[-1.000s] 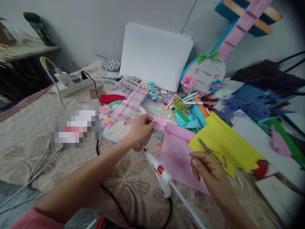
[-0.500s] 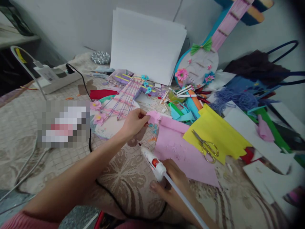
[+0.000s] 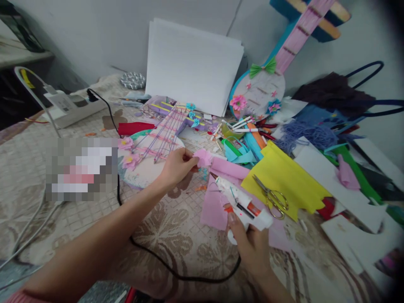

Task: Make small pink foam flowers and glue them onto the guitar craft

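Between the fingertips of my left hand (image 3: 180,166) is a pink paper flower (image 3: 203,158). My right hand (image 3: 251,244) is wrapped round a white hot glue gun (image 3: 241,202), its dark nozzle pointing up and left, just below the flower. Under the gun lies a pink paper sheet (image 3: 213,208) with a rolled upper edge. Left of the flower, a handmade toy guitar (image 3: 148,168) with purple strings lies flat, bearing pink flowers (image 3: 130,160) on its body and blue bows on its neck.
Gold-handled scissors (image 3: 271,195) rest on yellow paper (image 3: 284,181) at the right. A second toy instrument (image 3: 257,92) leans on the wall beside white boards (image 3: 192,67). The gun's black cord (image 3: 176,273) loops across the tablecloth. A power strip (image 3: 75,115) stands at the left.
The glue gun has swung right and turned its side up, its nozzle now closer to the flower. My right hand turned with it. My left hand keeps the flower in nearly the same place.
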`<control>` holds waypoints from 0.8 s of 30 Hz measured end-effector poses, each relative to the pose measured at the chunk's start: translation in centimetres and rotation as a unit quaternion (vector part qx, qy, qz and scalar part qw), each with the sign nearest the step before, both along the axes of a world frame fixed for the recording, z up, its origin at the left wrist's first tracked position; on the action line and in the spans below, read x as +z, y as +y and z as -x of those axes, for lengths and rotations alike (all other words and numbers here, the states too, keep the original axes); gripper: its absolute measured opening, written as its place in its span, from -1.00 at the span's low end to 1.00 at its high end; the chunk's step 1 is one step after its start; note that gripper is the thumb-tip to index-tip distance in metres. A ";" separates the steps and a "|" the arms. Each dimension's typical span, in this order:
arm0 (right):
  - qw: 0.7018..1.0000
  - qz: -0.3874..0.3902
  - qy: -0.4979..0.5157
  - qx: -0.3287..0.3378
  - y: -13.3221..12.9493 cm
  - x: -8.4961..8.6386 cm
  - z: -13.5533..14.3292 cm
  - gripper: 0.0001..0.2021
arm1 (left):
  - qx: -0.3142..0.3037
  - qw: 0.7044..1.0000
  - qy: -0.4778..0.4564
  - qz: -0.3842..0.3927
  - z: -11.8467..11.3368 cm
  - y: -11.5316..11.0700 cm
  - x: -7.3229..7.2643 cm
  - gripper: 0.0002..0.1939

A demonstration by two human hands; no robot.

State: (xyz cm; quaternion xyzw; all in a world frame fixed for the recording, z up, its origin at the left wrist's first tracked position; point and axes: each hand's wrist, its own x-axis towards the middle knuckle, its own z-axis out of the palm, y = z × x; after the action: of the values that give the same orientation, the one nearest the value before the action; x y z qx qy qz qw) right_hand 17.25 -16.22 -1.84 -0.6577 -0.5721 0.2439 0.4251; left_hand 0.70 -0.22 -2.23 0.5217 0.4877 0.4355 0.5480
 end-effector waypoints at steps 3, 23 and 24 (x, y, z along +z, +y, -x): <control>1.000 -0.026 -0.001 -0.016 1.0 0.6 0.1 -0.81 | -0.002 1.000 0.002 -0.004 0.0 -0.1 0.0 -0.85; 0.998 -0.062 -0.016 0.020 2.9 0.3 0.2 -0.82 | -0.017 1.000 -0.013 0.015 -0.4 -0.8 1.1 -0.88; 0.998 -0.058 -0.013 0.019 2.8 0.2 0.2 -0.81 | -0.017 1.000 -0.010 0.011 -0.4 -0.7 1.0 -0.89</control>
State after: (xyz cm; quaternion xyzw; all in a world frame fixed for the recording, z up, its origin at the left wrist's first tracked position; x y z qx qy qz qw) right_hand 17.07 -13.47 -1.64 -0.6244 -0.6026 0.2101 0.4504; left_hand 1.09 -0.95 -1.22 0.5192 0.4784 0.4259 0.5658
